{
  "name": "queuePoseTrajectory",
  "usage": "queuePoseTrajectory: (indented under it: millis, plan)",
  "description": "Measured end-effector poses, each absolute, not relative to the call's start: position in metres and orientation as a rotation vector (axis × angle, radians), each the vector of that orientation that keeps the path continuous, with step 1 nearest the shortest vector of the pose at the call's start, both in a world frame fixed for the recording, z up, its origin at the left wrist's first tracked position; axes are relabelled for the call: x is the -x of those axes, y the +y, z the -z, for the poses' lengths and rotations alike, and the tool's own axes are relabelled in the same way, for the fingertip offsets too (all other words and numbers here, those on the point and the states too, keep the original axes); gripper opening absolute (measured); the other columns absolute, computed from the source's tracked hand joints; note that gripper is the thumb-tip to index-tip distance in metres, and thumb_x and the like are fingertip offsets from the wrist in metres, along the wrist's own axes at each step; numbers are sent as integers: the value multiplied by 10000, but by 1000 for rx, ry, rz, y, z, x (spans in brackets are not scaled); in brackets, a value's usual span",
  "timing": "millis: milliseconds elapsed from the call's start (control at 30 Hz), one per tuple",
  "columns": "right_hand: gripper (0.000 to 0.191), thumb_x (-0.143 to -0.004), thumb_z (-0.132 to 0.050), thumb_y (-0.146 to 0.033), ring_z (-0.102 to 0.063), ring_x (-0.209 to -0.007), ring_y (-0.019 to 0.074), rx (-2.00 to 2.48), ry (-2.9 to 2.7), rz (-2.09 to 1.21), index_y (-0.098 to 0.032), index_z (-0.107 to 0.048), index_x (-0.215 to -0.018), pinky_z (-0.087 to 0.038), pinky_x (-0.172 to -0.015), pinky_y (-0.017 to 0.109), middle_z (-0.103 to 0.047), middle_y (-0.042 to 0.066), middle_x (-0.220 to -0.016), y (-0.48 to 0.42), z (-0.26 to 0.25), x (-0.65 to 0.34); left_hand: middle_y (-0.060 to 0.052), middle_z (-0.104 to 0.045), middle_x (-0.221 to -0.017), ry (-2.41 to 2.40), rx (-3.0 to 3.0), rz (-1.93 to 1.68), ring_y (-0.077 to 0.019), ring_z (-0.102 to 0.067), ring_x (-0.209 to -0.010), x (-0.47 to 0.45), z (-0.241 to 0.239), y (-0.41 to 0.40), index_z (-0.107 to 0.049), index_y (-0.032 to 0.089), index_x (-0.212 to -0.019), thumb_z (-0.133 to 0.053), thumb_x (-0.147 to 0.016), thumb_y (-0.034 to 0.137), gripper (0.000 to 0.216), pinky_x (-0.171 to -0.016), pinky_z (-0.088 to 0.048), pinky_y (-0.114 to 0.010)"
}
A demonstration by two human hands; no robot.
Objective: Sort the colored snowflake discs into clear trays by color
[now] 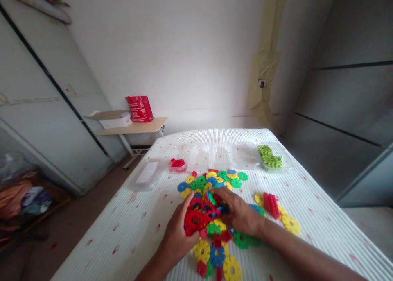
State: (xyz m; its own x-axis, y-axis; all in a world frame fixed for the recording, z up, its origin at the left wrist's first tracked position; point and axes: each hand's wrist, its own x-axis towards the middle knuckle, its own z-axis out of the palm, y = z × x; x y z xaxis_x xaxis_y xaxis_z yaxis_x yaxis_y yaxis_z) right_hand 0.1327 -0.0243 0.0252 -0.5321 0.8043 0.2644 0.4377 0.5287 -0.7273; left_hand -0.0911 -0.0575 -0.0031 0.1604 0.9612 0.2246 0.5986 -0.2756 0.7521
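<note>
My left hand (179, 228) is cupped around the left side of a bunch of red plastic building blocks (196, 217), its thumb and fingers curled against them. Across from it, my right hand (241, 212) reaches into the same bunch from the right. Its fingers are bent, and their tips are partly hidden among red, blue and green pieces. Flower-shaped plastic discs in yellow, green and blue lie around both hands, such as a yellow disc (232, 268) in front and a green disc (236, 183) behind. Single red blocks are mixed in.
Clear plastic containers stand along the table's back: one holds red blocks (177, 162), another green pieces (270, 156). A clear container (147, 175) with a white insert is at left. A red block strip (271, 205) lies on discs at right. A red bag (139, 109) sits beyond.
</note>
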Motion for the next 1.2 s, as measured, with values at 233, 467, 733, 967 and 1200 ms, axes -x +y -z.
queuePoseTrajectory:
  millis: [233, 467, 733, 967, 1200]
  plan:
    - [724, -662, -542, -18, -491, -1156, 192, 941, -2163, -844, -236, -357, -1327, -403, -984, 333, -502, 71, -1261, -39, -41, -89, -91, -436, -1387, 1491, -1615, -1084, -231, -485, -1209, 108, 3, -52, -211, 228, -1414, -617, -676, 187, 844, -996, -427, -376]
    - [692, -727, -548, -105, -490, -1162, 199, 825, -2282, -715, -192, -312, -1371, -415, -965, 313, -518, 94, -1275, -42, -50, -69, -98, -248, -1487, 1320, -1525, -1150, -278, -380, -1289, 127, 10, -49, -161, 244, -1429, -676, -642, 325, 944, -999, -421, -374]
    - [233, -842, -483, -198, -584, -982, 240, 1446, -2296, -122, -169, -627, -1022, -440, -894, 396, -642, 111, -1032, 1, -49, -132, -70, -335, -1462, 1331, -1617, -1153, -278, -286, -1343, 137, 3, -47, -309, 227, -1394, -520, -768, 513, 719, -1088, -297, -403]
    - [397, -896, -420, -444, -587, -943, 286, 1988, -2176, 121, -198, -554, -1178, -466, -765, 410, -616, 144, -1057, 23, -25, -164, -86, -424, -1394, 1473, -1605, -1152, -212, -330, -1322, 135, -9, -13, -503, 167, -1245, -455, -826, 485, 529, -1117, -237, -362]
    - [561, -894, -298, -573, -479, -1071, 337, 2058, -2171, 54, -209, -462, -1288, -398, -805, 504, -563, 161, -1177, 29, -17, -145, -121, -628, -1151, 1474, -1414, -1249, -250, -544, -1125, 113, -9, 18, -633, 139, -1054, -568, -740, 473, 463, -1003, -378, -378]
